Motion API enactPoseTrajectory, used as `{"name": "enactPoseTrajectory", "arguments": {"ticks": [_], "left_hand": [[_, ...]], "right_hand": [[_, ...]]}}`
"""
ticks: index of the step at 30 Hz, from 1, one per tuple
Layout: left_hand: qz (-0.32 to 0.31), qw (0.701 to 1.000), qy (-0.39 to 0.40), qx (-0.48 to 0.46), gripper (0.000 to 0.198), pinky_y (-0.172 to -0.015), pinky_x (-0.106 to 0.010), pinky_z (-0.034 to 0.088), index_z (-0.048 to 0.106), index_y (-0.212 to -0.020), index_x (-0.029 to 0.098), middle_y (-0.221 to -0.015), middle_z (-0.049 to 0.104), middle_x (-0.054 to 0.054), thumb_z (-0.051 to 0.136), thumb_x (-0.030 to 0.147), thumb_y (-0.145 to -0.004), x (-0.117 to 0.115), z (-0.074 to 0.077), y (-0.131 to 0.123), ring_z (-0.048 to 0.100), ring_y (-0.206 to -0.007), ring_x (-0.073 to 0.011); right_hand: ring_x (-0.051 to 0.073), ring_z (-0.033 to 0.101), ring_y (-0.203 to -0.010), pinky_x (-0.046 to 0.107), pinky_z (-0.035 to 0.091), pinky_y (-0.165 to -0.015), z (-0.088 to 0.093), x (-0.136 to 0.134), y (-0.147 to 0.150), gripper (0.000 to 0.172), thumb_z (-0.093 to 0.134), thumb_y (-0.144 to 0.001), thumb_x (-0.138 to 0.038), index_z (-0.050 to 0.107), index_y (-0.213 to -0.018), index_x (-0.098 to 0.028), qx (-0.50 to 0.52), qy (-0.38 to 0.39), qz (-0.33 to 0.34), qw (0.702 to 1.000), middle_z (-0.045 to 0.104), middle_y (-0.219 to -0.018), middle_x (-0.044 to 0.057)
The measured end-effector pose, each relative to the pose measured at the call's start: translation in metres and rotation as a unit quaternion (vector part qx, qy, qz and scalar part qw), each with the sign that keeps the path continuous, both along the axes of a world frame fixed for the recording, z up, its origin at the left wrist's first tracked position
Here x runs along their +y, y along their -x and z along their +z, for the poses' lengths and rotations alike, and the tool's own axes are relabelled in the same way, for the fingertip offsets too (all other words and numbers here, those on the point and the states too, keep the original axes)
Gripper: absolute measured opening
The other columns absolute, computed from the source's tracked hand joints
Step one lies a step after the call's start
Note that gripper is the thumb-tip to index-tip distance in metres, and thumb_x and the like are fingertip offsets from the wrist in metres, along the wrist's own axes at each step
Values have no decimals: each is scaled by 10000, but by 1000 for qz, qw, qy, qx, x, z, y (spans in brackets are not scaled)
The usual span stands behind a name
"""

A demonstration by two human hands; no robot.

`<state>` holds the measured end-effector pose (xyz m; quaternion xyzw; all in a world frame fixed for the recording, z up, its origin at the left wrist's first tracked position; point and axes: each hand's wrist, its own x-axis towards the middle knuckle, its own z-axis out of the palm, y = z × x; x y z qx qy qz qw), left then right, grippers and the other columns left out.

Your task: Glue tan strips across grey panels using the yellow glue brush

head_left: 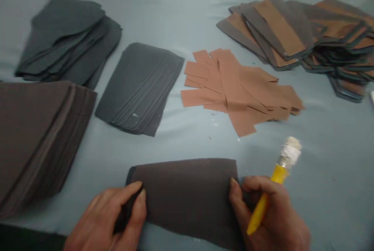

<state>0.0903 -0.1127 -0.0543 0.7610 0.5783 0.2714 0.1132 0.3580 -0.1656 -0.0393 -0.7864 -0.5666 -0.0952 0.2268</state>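
A dark brown panel (187, 196), fabric or leather-like, lies in front of me with a black edge showing at its upper left corner. My left hand (113, 216) pinches the panel's left side between thumb and forefinger. At the opposite side, the thumb and forefinger of my right hand (271, 208) touch the panel's right edge. That same hand grips a yellow-handled paintbrush (279, 173), its bristles pointing up and coated in something whitish.
A brown panel stack (32, 138) stands at left, with dark grey panels (67, 37) behind it and a fanned grey pile (140, 87) beside it. Tan strips (233, 87) lie in the middle. Layered pieces with tan bands (280, 29) are heaped at far right. A grey-blue cover (175, 9) spans the table.
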Motion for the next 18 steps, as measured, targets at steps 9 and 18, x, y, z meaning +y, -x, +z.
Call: {"name": "enactPoseTrajectory", "arguments": {"ticks": [9, 18], "left_hand": [[-8, 998, -45, 39, 93, -754, -292, 476, 674, -1050, 239, -820, 684, 29, 585, 222, -1075, -1, 11, -20, 635, -750, -160], [20, 998, -57, 20, 88, -753, -289, 473, 685, -1047, 259, -893, 675, 31, 599, 251, -1065, -3, 6, -19, 665, -783, -155]], "right_hand": [[225, 721, -896, 328, 482, -705, -10, -5, -9, 128, 566, -1094, -308, 659, -1050, -232, -56, -21, 139, 989, 805, -1080, 42], [233, 647, -778, 357, 469, -714, -7, 3, -13, 158, 531, -1104, -262, 656, -1041, -187, -110, -44, 192, 974, 805, -1038, 87]]}}
